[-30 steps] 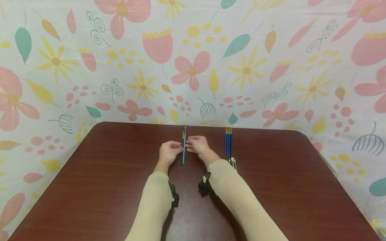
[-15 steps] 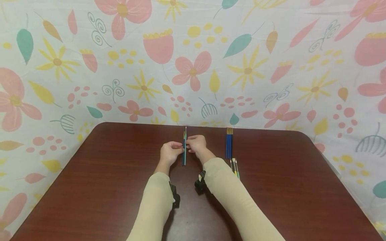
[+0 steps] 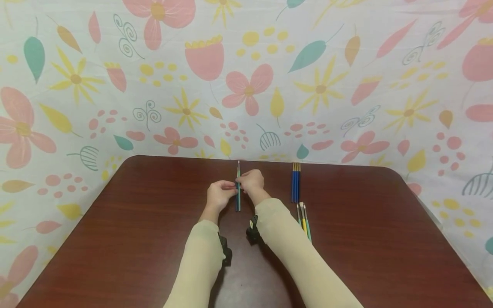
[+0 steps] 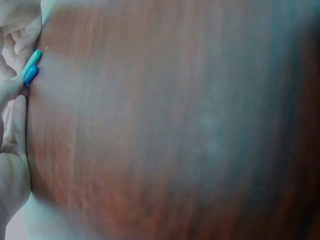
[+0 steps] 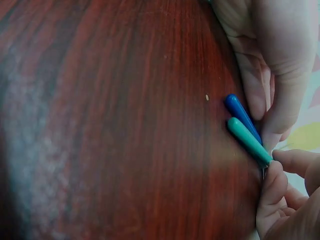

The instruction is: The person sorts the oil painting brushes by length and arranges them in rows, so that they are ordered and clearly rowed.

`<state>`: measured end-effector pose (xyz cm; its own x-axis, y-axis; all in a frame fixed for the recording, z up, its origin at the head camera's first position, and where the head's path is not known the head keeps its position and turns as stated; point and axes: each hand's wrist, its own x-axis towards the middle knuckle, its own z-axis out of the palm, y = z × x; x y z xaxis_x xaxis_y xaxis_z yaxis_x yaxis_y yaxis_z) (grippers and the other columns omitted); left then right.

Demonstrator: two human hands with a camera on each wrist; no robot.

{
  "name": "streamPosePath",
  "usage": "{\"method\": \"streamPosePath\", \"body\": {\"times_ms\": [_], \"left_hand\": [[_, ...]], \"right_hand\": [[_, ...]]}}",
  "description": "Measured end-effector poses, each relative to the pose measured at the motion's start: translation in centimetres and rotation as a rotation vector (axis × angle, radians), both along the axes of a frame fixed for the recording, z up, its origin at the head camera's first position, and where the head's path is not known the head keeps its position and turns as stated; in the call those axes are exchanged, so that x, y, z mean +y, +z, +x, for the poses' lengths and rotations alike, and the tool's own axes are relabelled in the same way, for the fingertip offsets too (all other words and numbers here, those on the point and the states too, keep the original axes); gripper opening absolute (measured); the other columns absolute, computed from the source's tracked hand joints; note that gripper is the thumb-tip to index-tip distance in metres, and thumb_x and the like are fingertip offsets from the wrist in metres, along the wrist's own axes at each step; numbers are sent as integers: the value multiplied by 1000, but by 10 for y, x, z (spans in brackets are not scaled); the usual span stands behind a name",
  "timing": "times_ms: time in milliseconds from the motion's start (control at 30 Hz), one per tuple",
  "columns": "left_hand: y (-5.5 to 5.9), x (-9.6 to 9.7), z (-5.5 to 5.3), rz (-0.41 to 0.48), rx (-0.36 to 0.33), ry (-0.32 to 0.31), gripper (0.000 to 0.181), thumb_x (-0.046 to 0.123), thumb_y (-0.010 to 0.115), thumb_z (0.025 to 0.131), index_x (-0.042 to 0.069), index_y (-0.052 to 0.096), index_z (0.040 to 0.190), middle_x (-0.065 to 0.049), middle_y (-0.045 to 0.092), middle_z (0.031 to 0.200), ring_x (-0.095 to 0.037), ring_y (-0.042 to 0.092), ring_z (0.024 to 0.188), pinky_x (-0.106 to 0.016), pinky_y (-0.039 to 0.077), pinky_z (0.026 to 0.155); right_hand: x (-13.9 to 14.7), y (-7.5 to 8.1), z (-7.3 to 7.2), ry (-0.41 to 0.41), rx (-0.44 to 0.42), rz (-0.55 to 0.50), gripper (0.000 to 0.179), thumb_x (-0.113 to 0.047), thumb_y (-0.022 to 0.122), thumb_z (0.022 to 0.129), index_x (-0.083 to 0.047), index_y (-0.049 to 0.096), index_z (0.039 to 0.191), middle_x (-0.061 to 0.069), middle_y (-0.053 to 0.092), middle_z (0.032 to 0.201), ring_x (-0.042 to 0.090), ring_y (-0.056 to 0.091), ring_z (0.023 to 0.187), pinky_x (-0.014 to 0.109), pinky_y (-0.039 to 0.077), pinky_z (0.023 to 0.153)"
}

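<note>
A blue paintbrush [image 3: 236,206] and a mint-green paintbrush [image 3: 239,201] lie side by side near the table's far edge, the green one on the right. My left hand [image 3: 219,196] pinches the blue brush from the left, thumb nearest me. From the other side my right hand [image 3: 252,182] pinches the green brush about its middle. In the right wrist view the rounded handle ends of the blue brush [image 5: 240,112] and green brush [image 5: 247,137] point toward the camera. Fingers cover the middle of both brushes.
Several blue paintbrushes [image 3: 295,184] with golden tops lie in a row to the right, near the back edge. Below them are more brushes [image 3: 304,220] with green and yellow handles, partly behind my right sleeve. A floral cloth [image 3: 246,85] hangs behind the brown table [image 3: 366,214].
My right hand has moved slightly left and away from me, closing onto the green brush. Its sleeve uncovers more of the green and yellow brushes. My left hand stays at the blue brush.
</note>
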<state>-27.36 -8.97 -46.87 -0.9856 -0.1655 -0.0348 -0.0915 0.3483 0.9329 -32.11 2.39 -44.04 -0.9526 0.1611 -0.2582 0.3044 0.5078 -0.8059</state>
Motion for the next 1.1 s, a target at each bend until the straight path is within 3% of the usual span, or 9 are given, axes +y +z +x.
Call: {"method": "streamPosePath", "body": {"times_ms": [400, 800, 1100], "left_hand": [[0, 1, 1, -11, 1, -4, 18, 13, 75, 80, 6, 73, 96, -9, 73, 96, -22, 69, 94, -35, 54, 83], [3, -3, 0, -21, -8, 2, 19, 15, 75, 80, 7, 72, 97, -7, 73, 98, -23, 68, 96, -38, 52, 86], [-1, 0, 0, -33, -13, 7, 18, 17, 76, 79, 9, 72, 95, -6, 73, 96, -22, 67, 94, -38, 52, 87]], "right_hand": [[5, 3, 2, -10, 0, 3, 16, -18, 68, 82, -7, 73, 92, 8, 72, 81, 14, 63, 52, 24, 54, 50], [24, 1, 0, -35, -12, -226, 20, -14, 63, 85, -4, 69, 102, 6, 62, 77, 14, 59, 62, 26, 55, 54], [44, 4, 7, -17, -15, -324, 34, -13, 59, 87, -5, 62, 121, 14, 68, 99, 15, 63, 68, 27, 56, 56]]}}
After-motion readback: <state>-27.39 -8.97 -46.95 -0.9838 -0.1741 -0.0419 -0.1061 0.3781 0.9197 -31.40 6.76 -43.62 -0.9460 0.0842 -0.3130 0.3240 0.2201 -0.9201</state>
